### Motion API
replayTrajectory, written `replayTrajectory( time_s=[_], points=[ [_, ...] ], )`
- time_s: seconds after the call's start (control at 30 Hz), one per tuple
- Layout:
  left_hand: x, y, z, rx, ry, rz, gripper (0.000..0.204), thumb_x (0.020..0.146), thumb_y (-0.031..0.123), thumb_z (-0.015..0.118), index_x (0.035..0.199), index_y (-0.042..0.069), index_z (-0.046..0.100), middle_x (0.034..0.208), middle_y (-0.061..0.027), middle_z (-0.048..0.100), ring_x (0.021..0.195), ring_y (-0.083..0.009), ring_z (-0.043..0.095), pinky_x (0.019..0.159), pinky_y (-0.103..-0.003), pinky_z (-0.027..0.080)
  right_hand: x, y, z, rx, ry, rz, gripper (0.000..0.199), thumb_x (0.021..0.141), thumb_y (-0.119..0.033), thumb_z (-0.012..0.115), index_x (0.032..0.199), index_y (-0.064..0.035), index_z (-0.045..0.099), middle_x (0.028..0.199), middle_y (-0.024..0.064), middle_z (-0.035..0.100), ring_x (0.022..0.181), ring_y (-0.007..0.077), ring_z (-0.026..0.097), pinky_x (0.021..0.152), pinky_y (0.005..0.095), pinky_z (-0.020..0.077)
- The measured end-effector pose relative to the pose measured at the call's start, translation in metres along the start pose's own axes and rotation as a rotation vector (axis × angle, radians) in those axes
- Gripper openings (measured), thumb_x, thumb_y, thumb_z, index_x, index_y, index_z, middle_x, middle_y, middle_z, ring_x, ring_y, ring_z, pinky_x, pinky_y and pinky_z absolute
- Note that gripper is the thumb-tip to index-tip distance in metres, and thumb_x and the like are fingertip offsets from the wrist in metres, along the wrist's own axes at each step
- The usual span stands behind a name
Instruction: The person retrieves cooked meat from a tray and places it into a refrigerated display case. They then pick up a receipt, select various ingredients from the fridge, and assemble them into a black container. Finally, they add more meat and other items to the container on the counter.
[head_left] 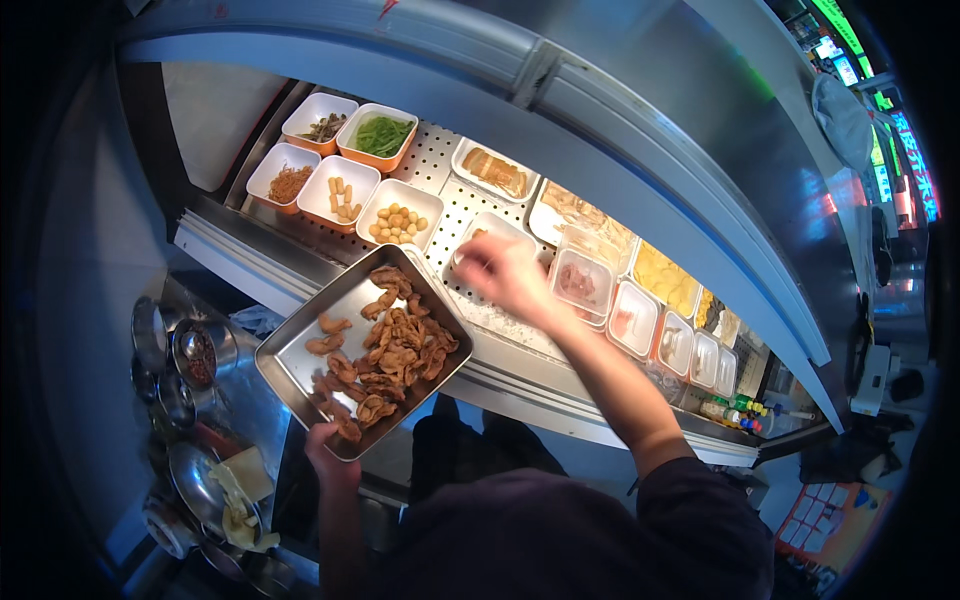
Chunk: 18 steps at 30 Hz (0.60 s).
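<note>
Left hand grips a rectangular metal tray of wrinkled brown pieces; right hand blurred, hold unclear.

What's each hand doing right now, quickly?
Left hand: closed on the rim of a metal tray of brown food pieces.
Right hand: blurred, at a white container; open or closed cannot be told.

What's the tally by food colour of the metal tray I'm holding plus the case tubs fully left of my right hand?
Brown or dark: 3 (tray, shreds, dark bits)
Yellowish: 2 (sticks, balls)
Green: 1 (leaves)
Total: 6
</note>
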<state>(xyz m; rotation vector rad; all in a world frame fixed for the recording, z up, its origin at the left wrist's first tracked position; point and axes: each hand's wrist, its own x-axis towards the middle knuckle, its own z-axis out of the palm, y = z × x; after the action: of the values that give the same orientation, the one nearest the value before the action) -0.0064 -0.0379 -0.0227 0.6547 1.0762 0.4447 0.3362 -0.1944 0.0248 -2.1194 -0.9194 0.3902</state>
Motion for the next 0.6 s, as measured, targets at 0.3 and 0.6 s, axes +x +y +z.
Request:
replayTrajectory(
  time_s=[0.3, 0.6],
  points=[
    [0.014, 0.0, 0.044, -0.167, 0.006, -0.236, 0.021, 0.072, 0.009, 0.057, 0.092, 0.004, 0.059, 0.095, -0.0071, 0.059, 0.094, -0.0229, 0.06, 0.087, -0.036, 0.048, -0.02, -0.024, 0.079, -0.022, -0.336, 0.098, 0.06, 0.072, -0.017, 0.075, 0.127, -0.0115, 0.052, 0.113, 0.0241, 0.05, 0.098, 0.0412, 0.057, 0.085, 0.0458, 0.051],
    [0.024, -0.01, 0.043, -0.082, 0.017, -0.147, 0.003, 0.073, 0.008, 0.057, 0.076, 0.008, 0.056, 0.081, -0.0039, 0.059, 0.081, -0.0193, 0.06, 0.077, -0.032, 0.049, -0.013, 0.001, 0.043, 0.204, -0.222, -0.125, 0.035, 0.082, -0.015, 0.072, 0.115, -0.0075, 0.064, 0.096, 0.0152, 0.063, 0.091, 0.0293, 0.062, 0.082, 0.0381, 0.0496]
  ],
)
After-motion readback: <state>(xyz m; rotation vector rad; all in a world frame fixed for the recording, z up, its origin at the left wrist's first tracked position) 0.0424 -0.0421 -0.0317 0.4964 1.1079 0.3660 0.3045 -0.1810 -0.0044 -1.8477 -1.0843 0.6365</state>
